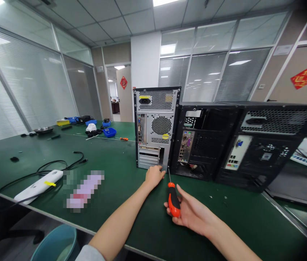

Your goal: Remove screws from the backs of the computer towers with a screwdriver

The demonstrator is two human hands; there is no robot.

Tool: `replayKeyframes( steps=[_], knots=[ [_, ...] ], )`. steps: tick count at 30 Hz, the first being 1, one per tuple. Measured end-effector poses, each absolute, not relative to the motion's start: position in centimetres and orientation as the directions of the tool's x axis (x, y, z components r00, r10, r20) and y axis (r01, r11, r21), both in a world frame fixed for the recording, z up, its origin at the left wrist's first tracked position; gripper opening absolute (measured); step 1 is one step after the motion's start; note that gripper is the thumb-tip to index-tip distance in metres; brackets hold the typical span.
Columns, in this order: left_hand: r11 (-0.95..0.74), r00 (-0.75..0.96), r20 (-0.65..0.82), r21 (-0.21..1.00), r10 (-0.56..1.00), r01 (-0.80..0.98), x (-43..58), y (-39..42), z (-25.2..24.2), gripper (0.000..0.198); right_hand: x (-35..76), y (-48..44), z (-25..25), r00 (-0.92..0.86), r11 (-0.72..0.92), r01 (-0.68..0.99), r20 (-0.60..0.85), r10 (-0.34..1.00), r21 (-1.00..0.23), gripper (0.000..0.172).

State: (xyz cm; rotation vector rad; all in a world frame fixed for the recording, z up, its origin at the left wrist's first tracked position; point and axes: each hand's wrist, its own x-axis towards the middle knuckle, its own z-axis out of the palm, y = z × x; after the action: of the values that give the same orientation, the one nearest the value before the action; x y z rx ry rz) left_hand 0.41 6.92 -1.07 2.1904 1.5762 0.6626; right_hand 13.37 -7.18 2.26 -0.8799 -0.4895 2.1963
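My right hand (190,212) grips a screwdriver (173,201) with an orange and black handle, its thin shaft pointing up toward the lower rear corner of a grey computer tower (156,127). My left hand (154,175) reaches to the bottom rear edge of that tower, fingers curled against it near the shaft's tip. The tower stands upright on the green table (110,159), rear panel facing me.
Two black computer cases (204,137) (267,145) stand right of the grey tower. A white power strip (37,186) with black cables lies at left. Blue trays (110,132), tools and a metal bowl (44,129) sit far back. A teal bin (57,244) is below the table edge.
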Motion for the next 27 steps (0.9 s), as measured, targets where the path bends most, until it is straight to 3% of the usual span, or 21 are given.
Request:
replayKeyframes(
  steps=[5, 21, 27],
  knots=[
    [-0.319, 0.268, 0.172, 0.542, 0.948, 0.778, 0.41, 6.94, -1.1, 0.034, 13.09, -7.53, 2.25, -0.447, -0.614, -0.449, -0.431, 0.783, -0.649, 0.024],
    [-0.322, 0.269, 0.178, 0.527, 0.947, 0.787, 0.37, 6.67, -0.87, 0.034, 12.88, -7.71, 1.46, -0.403, -0.571, -0.474, -0.412, 0.818, -0.671, 0.034],
    [-0.329, 0.28, 0.174, 0.517, 0.944, 0.79, 0.39, 6.75, -0.92, 0.031, 12.6, -7.92, 1.66, -0.357, -0.547, -0.495, -0.416, 0.836, -0.675, 0.028]
  ],
)
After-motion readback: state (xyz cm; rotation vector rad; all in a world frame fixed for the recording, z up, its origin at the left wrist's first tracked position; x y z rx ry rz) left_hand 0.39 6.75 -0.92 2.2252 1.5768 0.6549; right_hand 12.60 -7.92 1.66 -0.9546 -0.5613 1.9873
